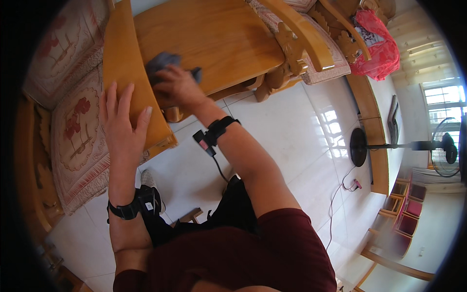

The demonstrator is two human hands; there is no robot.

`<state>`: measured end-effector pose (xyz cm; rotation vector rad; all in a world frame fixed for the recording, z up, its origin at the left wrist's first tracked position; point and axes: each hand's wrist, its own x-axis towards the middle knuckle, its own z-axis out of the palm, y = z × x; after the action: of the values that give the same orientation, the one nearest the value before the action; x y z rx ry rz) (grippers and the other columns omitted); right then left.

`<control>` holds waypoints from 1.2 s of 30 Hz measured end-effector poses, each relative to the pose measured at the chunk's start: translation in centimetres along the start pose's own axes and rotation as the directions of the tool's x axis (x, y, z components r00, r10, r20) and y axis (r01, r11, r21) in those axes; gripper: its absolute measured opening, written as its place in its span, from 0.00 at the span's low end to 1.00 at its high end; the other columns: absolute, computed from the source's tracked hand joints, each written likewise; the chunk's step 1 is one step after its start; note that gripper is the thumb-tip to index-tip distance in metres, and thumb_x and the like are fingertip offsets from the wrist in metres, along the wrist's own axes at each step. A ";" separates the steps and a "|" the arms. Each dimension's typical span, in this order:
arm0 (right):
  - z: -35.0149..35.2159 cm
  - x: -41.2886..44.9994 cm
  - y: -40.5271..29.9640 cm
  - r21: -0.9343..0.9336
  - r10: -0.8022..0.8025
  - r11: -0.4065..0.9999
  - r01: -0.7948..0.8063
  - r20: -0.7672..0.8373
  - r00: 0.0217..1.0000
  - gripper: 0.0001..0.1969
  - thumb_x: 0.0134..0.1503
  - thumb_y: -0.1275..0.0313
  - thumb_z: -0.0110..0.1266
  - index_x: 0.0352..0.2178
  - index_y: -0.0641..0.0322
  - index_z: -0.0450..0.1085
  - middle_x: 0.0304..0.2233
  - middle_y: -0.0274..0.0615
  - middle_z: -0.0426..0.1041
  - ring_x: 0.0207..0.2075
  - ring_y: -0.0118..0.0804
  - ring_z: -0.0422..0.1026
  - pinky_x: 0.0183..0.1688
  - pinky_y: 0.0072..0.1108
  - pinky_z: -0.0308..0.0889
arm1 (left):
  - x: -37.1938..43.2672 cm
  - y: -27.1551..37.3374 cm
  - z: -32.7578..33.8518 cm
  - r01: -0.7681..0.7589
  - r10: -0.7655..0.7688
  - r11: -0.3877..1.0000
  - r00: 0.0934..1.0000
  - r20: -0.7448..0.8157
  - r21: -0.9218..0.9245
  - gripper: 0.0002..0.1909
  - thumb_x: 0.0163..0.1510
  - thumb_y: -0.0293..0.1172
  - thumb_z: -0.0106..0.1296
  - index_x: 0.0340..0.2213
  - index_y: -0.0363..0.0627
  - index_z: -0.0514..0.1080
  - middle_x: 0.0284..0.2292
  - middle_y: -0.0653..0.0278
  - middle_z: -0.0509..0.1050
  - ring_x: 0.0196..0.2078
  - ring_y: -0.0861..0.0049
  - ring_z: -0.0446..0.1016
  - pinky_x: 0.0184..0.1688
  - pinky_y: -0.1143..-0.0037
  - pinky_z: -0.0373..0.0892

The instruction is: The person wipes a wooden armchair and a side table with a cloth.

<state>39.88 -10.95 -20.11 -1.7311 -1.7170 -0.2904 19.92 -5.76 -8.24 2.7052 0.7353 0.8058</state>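
My left hand (124, 116) lies palm down, fingers spread, on the broad flat wooden armrest (126, 62) of a bench-like seat. Just to its right, my right hand (178, 85) has hold of a bunched grey-blue cloth (164, 61) against the bare wooden seat board (208, 40). Motion blurs the right fingers and the cloth, and the hand hides part of the cloth. Each forearm wears a black strap with a small device, and a cable hangs from the right one.
A cushioned seat (78, 135) with a floral pattern adjoins on the left. Carved wooden armrests (299, 33) stand at the right. Farther right are a pink bag (383, 47), a standing fan (445, 148) and its cord on the white tiled floor (270, 109). Several chairs line the far wall.
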 end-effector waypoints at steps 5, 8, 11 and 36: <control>-1.4 -0.8 0.7 0.032 -0.056 0.998 0.055 0.042 0.998 0.19 0.40 0.74 0.57 0.38 0.45 0.74 0.52 0.35 0.64 0.54 0.47 0.61 0.52 0.37 0.61 | -0.1 0.1 0.4 -0.028 0.028 0.999 1.000 0.004 -0.018 0.26 0.51 0.35 0.54 0.51 0.45 0.64 0.57 0.50 0.55 0.60 0.50 0.49 0.60 0.60 0.51; -3.8 -3.6 6.7 -0.173 0.257 0.953 -0.248 0.031 0.966 0.20 0.44 0.78 0.52 0.39 0.44 0.74 0.51 0.37 0.66 0.54 0.48 0.62 0.52 0.34 0.61 | 0.0 0.4 0.3 -0.044 0.044 0.999 0.999 0.005 -0.013 0.25 0.51 0.35 0.53 0.51 0.45 0.64 0.57 0.50 0.55 0.60 0.49 0.50 0.60 0.60 0.50; -7.9 -6.3 12.9 -0.526 0.523 0.668 -0.526 -0.171 0.835 0.23 0.45 0.79 0.50 0.44 0.44 0.70 0.56 0.37 0.60 0.57 0.48 0.57 0.52 0.43 0.60 | -0.1 0.3 0.3 -0.050 0.050 0.999 0.999 0.003 0.002 0.25 0.51 0.36 0.54 0.51 0.45 0.65 0.57 0.50 0.55 0.60 0.49 0.50 0.60 0.59 0.51; 0.5 4.4 9.1 -0.261 0.003 0.964 0.059 0.231 0.973 0.22 0.51 0.64 0.53 0.49 0.39 0.66 0.56 0.34 0.60 0.58 0.42 0.57 0.55 0.35 0.58 | 0.2 0.6 -0.2 0.001 0.002 0.999 0.997 0.072 -0.036 0.25 0.50 0.29 0.52 0.51 0.45 0.64 0.58 0.51 0.54 0.62 0.53 0.48 0.61 0.61 0.48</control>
<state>48.87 -6.28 -20.66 -2.0012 -1.9415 -0.3596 20.16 -6.19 -7.74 2.6867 0.6973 0.7111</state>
